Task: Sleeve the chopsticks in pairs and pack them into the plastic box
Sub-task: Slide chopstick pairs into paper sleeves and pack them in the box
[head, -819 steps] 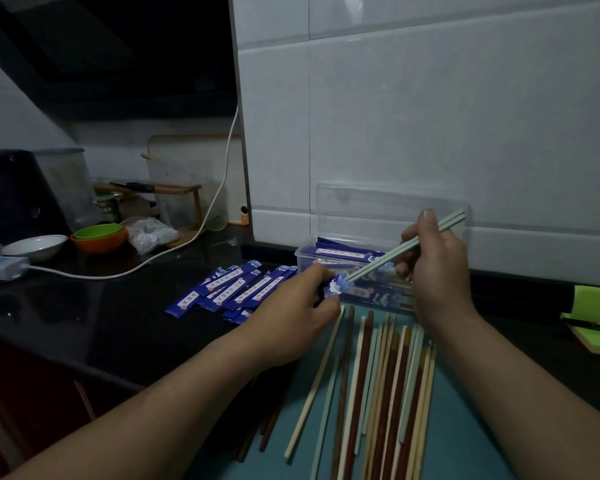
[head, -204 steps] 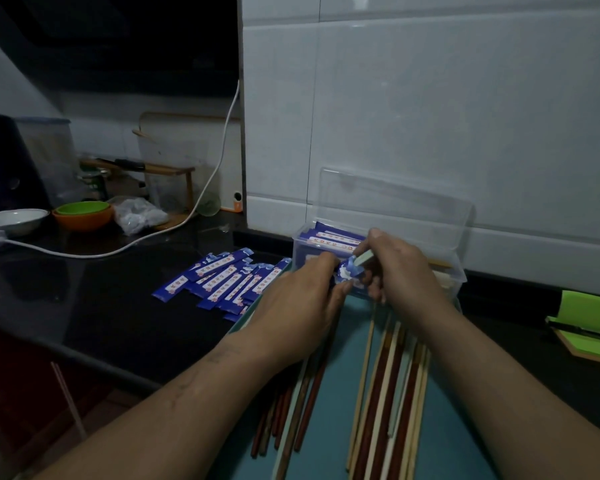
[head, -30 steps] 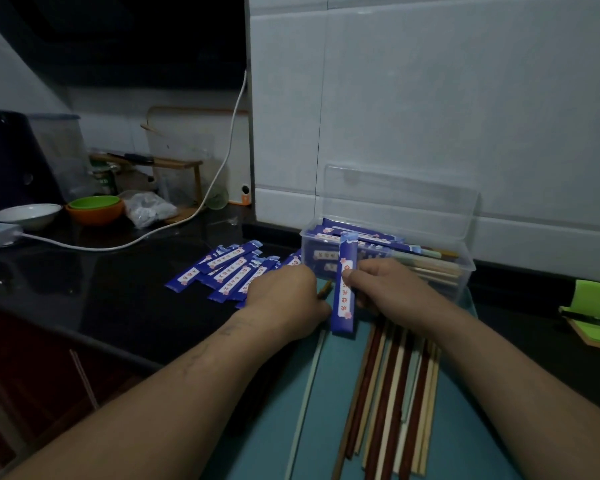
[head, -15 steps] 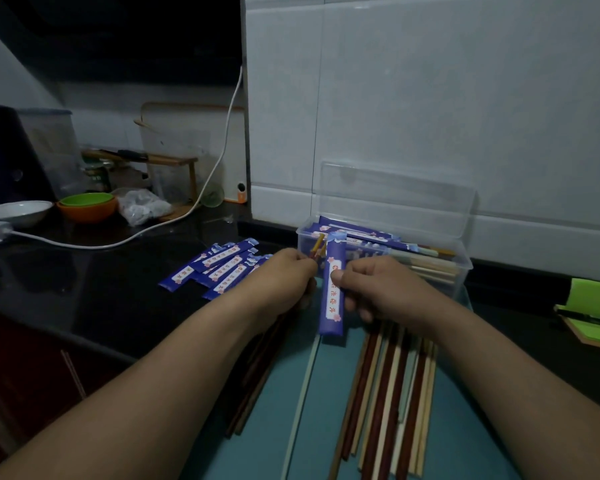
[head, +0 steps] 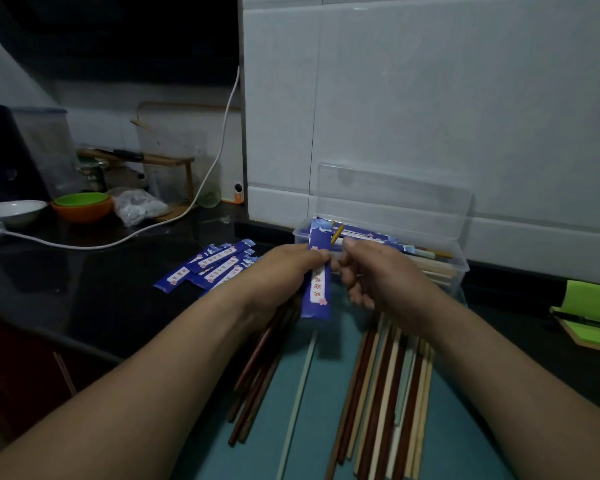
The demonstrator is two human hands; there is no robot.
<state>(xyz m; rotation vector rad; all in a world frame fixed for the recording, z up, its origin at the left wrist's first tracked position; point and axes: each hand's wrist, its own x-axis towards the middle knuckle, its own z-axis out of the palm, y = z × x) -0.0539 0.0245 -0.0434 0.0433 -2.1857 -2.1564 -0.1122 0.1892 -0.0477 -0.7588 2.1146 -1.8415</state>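
The left hand (head: 281,275) pinches a blue sleeve (head: 317,292) with red letters, in front of the plastic box (head: 459,271). I cannot tell what the curled right hand (head: 385,275) holds.

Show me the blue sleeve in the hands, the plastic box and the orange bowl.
blue sleeve (head: 317,289): head view, white label.
plastic box (head: 458,279): head view, right wall.
orange bowl (head: 84,214): head view, outer side.
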